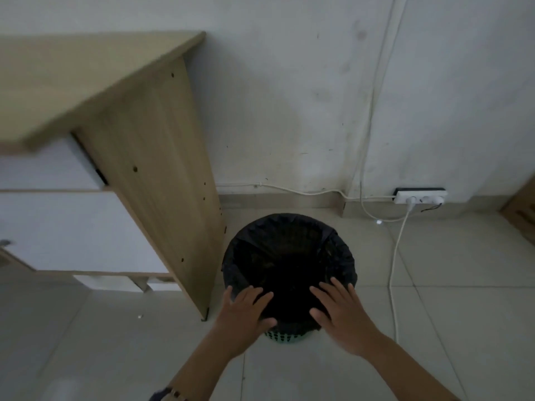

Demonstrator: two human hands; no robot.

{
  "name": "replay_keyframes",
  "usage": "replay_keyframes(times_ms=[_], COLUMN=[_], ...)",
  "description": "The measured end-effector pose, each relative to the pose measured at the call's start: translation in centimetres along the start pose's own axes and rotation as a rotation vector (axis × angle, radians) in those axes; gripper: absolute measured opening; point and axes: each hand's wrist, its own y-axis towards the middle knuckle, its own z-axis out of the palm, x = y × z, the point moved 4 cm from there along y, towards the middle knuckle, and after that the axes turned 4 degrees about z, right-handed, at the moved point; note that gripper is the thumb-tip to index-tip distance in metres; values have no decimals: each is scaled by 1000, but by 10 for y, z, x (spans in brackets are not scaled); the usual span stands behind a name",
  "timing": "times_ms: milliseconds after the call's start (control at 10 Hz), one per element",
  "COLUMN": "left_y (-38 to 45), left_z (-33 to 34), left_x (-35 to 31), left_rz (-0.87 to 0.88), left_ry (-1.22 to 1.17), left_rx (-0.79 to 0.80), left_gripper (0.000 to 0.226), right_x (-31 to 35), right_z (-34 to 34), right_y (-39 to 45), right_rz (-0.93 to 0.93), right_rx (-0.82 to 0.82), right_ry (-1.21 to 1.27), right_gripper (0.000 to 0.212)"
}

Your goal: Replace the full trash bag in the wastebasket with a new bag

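Note:
A round wastebasket stands on the tiled floor, only its teal mesh base [282, 337] showing below a black trash bag [289, 241] that lines it and folds over the rim. The bag's inside is dark; I cannot tell what it holds. My left hand [246, 314] hovers over the near left rim with fingers spread. Over the near right rim is my right hand [341, 311], also spread and holding nothing. No second bag is in view.
A light wooden desk [162, 157] stands just left of the basket, its side panel nearly touching it. A white power strip [419, 196] lies by the wall at right, with white cables [396, 256] trailing across the floor beside the basket. A cardboard box edge [521, 209] is far right.

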Motion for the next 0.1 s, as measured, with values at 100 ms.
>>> replay_keyframes(times_ms=[100], left_y=[-14], left_z=[-54], left_x=[-4], left_rz=[-60], left_ry=[-29], left_rx=[23], left_gripper=[87], right_x=[7], right_z=[-58], right_y=[-1], right_rz=[64], right_rx=[-16], right_ry=[-8], right_gripper=[130])
